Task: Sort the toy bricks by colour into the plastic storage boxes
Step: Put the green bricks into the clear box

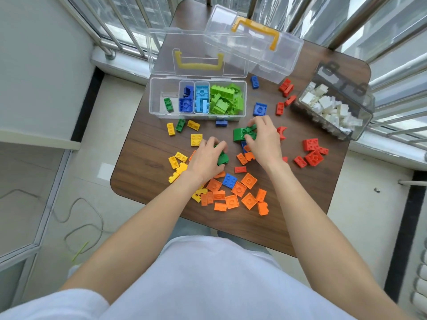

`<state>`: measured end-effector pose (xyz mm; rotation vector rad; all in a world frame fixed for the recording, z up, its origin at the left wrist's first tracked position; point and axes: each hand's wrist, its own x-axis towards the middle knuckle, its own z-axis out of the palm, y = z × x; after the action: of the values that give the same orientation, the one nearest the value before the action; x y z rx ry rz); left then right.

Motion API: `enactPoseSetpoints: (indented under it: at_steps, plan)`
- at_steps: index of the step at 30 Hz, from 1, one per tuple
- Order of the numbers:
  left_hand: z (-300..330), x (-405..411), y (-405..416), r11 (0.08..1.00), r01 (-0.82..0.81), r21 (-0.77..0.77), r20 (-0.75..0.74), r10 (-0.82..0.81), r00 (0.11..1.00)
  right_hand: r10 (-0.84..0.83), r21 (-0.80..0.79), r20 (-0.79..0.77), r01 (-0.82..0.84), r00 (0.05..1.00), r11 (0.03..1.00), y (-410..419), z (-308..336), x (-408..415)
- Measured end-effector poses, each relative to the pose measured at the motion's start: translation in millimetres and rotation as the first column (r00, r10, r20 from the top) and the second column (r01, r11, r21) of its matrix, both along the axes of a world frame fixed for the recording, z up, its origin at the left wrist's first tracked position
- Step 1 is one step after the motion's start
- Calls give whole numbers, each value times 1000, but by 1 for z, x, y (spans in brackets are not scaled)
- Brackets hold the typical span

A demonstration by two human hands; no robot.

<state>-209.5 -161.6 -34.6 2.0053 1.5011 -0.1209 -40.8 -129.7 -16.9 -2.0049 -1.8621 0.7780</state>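
Loose toy bricks lie over the wooden table [147,158]. My left hand [206,158] grips a dark green brick [223,159] at the table's middle. My right hand [263,137] holds dark green bricks [240,133] just right of it. Behind them stands the open clear storage box [198,116] with compartments: one dark green brick [168,104] at its left, then blue bricks [186,103], light blue bricks [201,98] and a heap of light green bricks [227,100]. Orange bricks [238,195] lie nearest me, yellow bricks [179,161] left, red bricks [312,152] right.
A second clear box [268,56] with an orange handle sits at the back. A grey box [360,125] full of white bricks stands at the right edge. Blue bricks [260,109] lie loose behind my right hand. Railings and windows surround the table's far sides.
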Motion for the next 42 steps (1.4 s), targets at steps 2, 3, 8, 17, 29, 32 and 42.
enactPoseSetpoints:
  at_steps: [2, 3, 8, 17, 29, 32, 42]
  plan:
    - [1, -7, 0, 1000, -29, -5, 87, 30, 996, -33, -21, 19, 33, 999, 999, 0, 1, -4]
    - [2, -12, 0, 998, -66, -4, 144, 66, 987, -34, -20, 26, 34, 999, 999, 1, 1, -5]
    - [6, -54, 3, 947, -313, 76, 261, 285, 922, 60, -74, 82, -54, 995, 996, 1, -6, -18]
    - [0, -100, 44, 980, -175, 99, -38, 179, 983, 195, -185, 204, -157, 960, 970, -6, -13, -55]
    - [0, -98, 42, 994, 12, 108, -123, 1, 992, 133, -218, 213, -86, 968, 972, -29, -13, -69]
    - [-1, -100, 38, 992, 61, 115, -146, -44, 988, 138, -233, 222, -85, 965, 969, -30, -14, -71]
    - [0, -107, 30, 989, 37, 141, -38, -32, 999, 174, -306, 282, -83, 943, 948, -33, -14, -83]
